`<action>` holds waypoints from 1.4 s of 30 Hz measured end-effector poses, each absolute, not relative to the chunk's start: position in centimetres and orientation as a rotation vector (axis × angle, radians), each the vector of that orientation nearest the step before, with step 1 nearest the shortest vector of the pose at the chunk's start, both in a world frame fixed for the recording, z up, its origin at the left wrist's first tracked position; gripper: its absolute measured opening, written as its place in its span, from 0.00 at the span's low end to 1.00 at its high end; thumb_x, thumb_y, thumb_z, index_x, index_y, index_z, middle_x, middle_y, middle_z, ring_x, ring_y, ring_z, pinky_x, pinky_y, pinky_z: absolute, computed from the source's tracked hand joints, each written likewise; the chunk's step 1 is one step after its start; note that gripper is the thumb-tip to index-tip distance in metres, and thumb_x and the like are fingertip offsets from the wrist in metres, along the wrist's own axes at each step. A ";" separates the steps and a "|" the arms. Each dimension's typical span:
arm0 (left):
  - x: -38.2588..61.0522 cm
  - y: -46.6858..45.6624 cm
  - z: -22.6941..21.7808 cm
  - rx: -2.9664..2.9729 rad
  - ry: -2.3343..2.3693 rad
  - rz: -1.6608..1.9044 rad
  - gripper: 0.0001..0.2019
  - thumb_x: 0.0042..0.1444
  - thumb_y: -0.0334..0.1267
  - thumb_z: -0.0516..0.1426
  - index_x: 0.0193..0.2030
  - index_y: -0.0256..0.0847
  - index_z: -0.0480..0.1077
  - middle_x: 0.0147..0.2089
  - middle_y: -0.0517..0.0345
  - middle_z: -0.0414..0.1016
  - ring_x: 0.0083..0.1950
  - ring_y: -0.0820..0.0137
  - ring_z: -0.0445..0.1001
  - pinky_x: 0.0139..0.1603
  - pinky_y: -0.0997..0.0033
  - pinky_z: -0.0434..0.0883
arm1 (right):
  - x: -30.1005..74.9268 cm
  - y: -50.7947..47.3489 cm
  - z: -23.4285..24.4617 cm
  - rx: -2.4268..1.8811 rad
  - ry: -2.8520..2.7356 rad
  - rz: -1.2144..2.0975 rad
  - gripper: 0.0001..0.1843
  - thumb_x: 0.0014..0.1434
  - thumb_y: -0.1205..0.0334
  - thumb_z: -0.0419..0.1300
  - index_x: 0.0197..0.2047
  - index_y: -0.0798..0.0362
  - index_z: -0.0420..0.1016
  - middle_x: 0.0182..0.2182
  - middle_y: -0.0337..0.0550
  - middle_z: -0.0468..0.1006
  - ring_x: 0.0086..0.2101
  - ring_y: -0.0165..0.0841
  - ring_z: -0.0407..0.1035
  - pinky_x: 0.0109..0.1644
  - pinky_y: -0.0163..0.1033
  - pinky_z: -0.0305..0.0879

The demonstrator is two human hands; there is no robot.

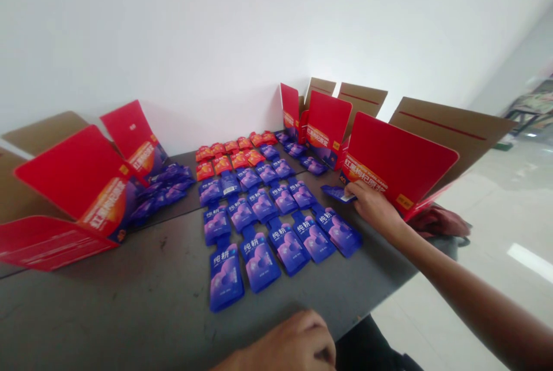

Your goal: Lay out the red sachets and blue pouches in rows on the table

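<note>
My right hand [375, 205] is closed on the edge of a blue-purple pouch [333, 191] in front of the right-hand red carton. Curled into a fist, my left hand [298, 343] rests at the table's near edge; nothing shows in it. Ahead of it, blue-purple spouted pouches [261, 258] lie face up in rows, slightly overlapping. One pouch [228, 184] among them shows a white label panel. Behind these rows lie orange-red pouches [222, 163]. A few more blue-purple pouches [313, 165] are beside the cartons on the right.
Open red cartons with raised flaps stand on the right [397, 158] and left [86, 186] of the grey table [142, 302]. Blue-purple pouches [166, 189] are heaped beside the left cartons. Dark red cloth [440, 221] lies at the right table edge. A white wall [207, 42] backs the table.
</note>
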State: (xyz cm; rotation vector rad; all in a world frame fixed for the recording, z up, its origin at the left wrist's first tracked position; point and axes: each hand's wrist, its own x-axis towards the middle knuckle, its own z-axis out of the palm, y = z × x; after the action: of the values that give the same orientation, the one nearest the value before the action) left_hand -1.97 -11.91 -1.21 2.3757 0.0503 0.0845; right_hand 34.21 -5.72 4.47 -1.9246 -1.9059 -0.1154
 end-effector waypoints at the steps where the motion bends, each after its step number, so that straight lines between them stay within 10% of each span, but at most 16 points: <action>1: -2.0 -11.9 -1.4 2.403 0.012 0.104 0.11 0.71 0.48 0.57 0.47 0.45 0.74 0.52 0.61 0.74 0.58 0.71 0.68 0.53 0.77 0.65 | 34.2 -5.6 4.5 -1.910 -1.912 -0.097 0.21 0.53 0.79 0.52 0.45 0.52 0.76 0.47 0.52 0.78 0.48 0.44 0.74 0.52 0.43 0.69; 7: -2.0 -11.7 -2.5 2.522 -0.098 0.266 0.11 0.72 0.49 0.56 0.48 0.47 0.75 0.51 0.62 0.74 0.56 0.71 0.68 0.51 0.75 0.64 | 34.1 -4.9 4.7 -1.759 -1.641 0.115 0.07 0.61 0.67 0.61 0.43 0.50 0.74 0.43 0.49 0.80 0.47 0.44 0.74 0.57 0.49 0.69; 12: -1.9 -11.8 -2.0 2.546 -0.139 0.387 0.09 0.73 0.44 0.55 0.48 0.46 0.74 0.50 0.65 0.73 0.56 0.71 0.66 0.50 0.75 0.63 | 32.3 -4.8 4.8 -1.572 -0.991 0.639 0.16 0.56 0.68 0.69 0.47 0.49 0.72 0.42 0.44 0.80 0.43 0.39 0.77 0.49 0.45 0.79; 23: -1.9 -11.8 -1.3 2.550 -0.163 0.356 0.05 0.72 0.39 0.57 0.48 0.44 0.74 0.50 0.63 0.72 0.56 0.70 0.65 0.50 0.73 0.62 | 29.2 -5.2 5.9 -1.245 -0.007 1.271 0.09 0.64 0.75 0.56 0.40 0.51 0.68 0.33 0.46 0.82 0.35 0.34 0.82 0.38 0.35 0.84; 31: -1.8 -11.8 -1.6 2.591 -0.174 0.361 0.04 0.71 0.36 0.56 0.46 0.43 0.74 0.50 0.63 0.72 0.54 0.69 0.65 0.49 0.71 0.62 | 29.2 -5.0 7.0 -1.251 0.055 1.429 0.06 0.72 0.70 0.54 0.42 0.57 0.71 0.22 0.38 0.76 0.17 0.23 0.72 0.15 0.18 0.63; 42: -1.7 -11.7 -1.6 2.625 -0.214 0.378 0.05 0.71 0.37 0.56 0.46 0.42 0.73 0.50 0.61 0.72 0.55 0.67 0.64 0.48 0.70 0.63 | 30.0 -4.4 5.8 -1.337 -0.027 1.342 0.12 0.76 0.71 0.50 0.40 0.53 0.70 0.21 0.31 0.74 0.14 0.18 0.68 0.13 0.14 0.57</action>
State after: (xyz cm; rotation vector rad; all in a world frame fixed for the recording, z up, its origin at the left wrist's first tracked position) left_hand -1.74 -11.70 -1.63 2.6247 -0.2136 0.3782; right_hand 29.99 -4.44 5.82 -1.3367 -0.0269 1.3425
